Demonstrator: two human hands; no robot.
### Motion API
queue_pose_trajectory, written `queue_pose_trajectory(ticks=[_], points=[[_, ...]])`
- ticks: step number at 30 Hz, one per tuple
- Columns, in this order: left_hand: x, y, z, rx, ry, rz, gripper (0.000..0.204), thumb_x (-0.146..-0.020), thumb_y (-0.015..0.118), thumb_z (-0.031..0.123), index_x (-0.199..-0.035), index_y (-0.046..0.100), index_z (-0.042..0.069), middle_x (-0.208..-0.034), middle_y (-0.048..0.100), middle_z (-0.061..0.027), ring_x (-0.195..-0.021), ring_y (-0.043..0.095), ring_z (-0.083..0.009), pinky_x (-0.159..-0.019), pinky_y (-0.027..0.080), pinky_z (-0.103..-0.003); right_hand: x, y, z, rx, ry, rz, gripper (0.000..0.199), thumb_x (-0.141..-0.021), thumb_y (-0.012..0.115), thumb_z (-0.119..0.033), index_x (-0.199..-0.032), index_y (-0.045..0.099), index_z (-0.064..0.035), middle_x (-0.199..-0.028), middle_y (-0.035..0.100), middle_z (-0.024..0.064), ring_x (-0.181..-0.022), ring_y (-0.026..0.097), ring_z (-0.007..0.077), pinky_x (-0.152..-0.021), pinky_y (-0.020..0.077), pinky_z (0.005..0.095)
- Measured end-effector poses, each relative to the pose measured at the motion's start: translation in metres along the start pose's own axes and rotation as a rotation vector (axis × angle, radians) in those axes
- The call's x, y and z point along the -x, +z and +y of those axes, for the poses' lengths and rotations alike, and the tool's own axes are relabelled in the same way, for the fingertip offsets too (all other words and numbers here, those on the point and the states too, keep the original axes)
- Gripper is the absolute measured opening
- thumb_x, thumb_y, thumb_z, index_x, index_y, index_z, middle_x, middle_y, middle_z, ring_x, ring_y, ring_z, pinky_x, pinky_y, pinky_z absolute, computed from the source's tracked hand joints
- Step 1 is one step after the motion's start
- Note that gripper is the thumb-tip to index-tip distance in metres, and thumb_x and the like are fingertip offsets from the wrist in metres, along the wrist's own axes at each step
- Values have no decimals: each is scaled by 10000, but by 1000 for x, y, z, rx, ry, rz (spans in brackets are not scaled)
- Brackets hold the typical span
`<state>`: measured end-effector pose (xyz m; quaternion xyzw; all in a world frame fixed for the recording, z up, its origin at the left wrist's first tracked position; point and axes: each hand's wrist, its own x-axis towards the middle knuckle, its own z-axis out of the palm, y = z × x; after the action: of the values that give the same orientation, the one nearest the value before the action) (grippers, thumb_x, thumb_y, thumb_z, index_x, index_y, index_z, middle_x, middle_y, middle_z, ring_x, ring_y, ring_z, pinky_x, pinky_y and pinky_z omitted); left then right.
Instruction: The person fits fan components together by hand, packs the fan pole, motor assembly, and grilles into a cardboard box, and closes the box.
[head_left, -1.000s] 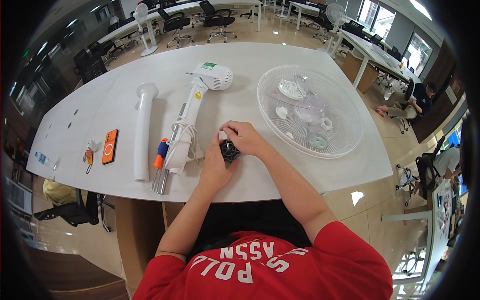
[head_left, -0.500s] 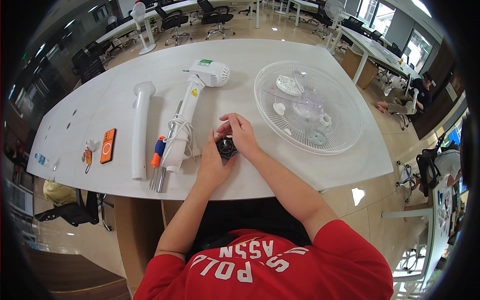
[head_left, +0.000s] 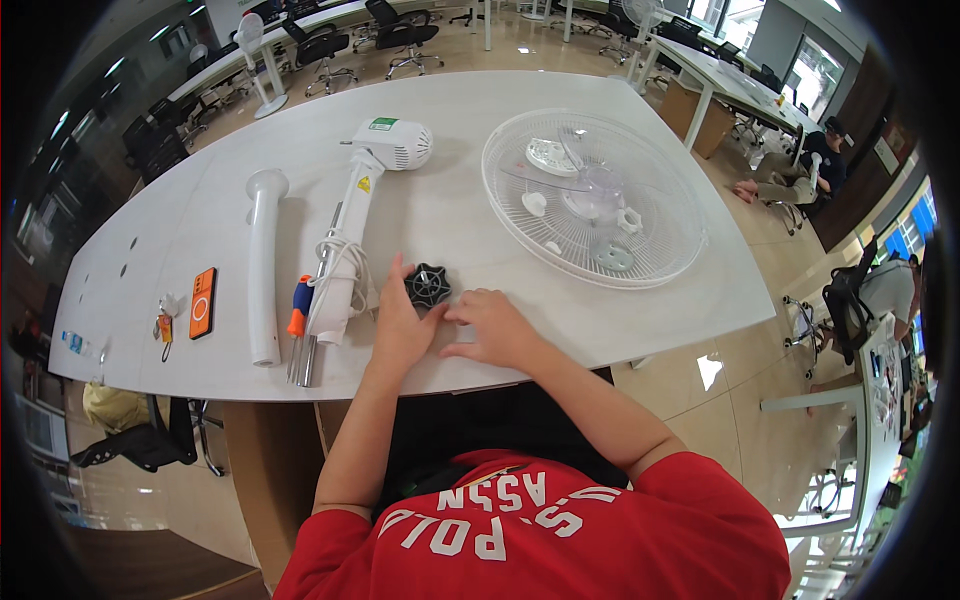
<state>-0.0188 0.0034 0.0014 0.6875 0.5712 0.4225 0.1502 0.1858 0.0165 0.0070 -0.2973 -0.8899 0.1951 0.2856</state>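
Observation:
In front of me at the table's near side is a round black knob-like part (head_left: 428,286) with a scalloped, star-like rim. My left hand (head_left: 402,322) holds it at its left and lower edge, fingers along one side and thumb below. My right hand (head_left: 496,330) is just to the right and nearer to me, fingers bent and apart, with nothing in it. Left of my hands lie a white fan motor head on its stem (head_left: 362,190), a coiled white cable (head_left: 345,270), a blue and orange screwdriver (head_left: 301,305) and metal rods (head_left: 304,362).
A clear fan grille (head_left: 655,225) at the right holds a transparent blade (head_left: 600,182) and several small white parts. Farther left are a white tube (head_left: 263,270), an orange phone (head_left: 202,302), keys (head_left: 164,325) and a small bottle (head_left: 74,342). A seated person (head_left: 822,165) is beyond the table.
My right hand has let go of the black part and drawn back toward me. The part now shows fully at my left hand. The whole view has shifted slightly.

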Motion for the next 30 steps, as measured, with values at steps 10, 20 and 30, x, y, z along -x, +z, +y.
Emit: queue_pose_trajectory(ticks=[10,20,30], points=[[-2,6,-17,172,-52,73,1010,-846,838,66,-1614,194,-59,-1428,538,-217,-1275,602,-279,-1080,502,-379,-10,41,-15,136,121,177,185,-845,790,-260,-882,738,-86,-862,648,74,-848,660,285,-761,481,467],[2,-5,12,216,28,-137,1072,-781,898,130,-1614,238,-12,-1381,605,-193,-1246,626,-339,-1065,505,-408,-9,-3,0,-155,186,495,130,-922,733,-102,-1031,790,-62,-875,651,100,-854,626,283,-764,514,398],[6,-11,26,177,73,-275,1119,-754,920,172,-1624,237,4,-1384,633,-174,-1288,614,-339,-1119,470,-430,46,-128,29,309,368,640,220,-889,770,-151,-1085,769,-51,-1001,722,139,-876,684,315,-801,560,411]])
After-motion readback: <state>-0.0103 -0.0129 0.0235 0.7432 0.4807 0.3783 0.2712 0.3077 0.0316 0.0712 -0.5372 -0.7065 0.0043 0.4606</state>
